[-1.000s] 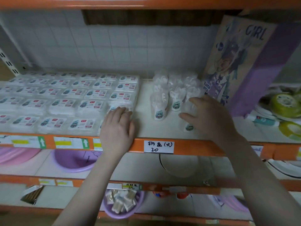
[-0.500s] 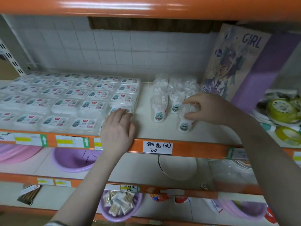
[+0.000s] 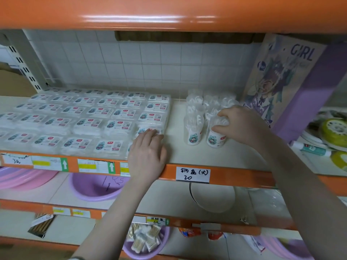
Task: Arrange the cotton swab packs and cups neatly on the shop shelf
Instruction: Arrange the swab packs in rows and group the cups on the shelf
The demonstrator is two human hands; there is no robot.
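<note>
Flat clear cotton swab packs (image 3: 90,119) lie in tidy rows over the left half of the shop shelf (image 3: 174,147). Several clear swab cups (image 3: 194,126) with cartoon labels stand in a cluster to the right of the packs. My right hand (image 3: 242,126) grips the front right cup (image 3: 216,137) around its upper part, and the cup stands on the shelf beside another front cup. My left hand (image 3: 146,158) lies flat with straight fingers on the front right pack at the shelf edge.
A purple box with a "GIRL" picture (image 3: 293,81) leans at the right of the cups. Yellow-green rolls (image 3: 334,132) and a tube lie further right. Below are purple basins (image 3: 95,188), a white plate, and a basin of swab bundles (image 3: 144,239). An orange rail (image 3: 225,177) fronts the shelf.
My right hand brought the front cup leftward, to stand next to the other front cup. My left hand stayed on the front pack. The camera view tilted slightly downward.
</note>
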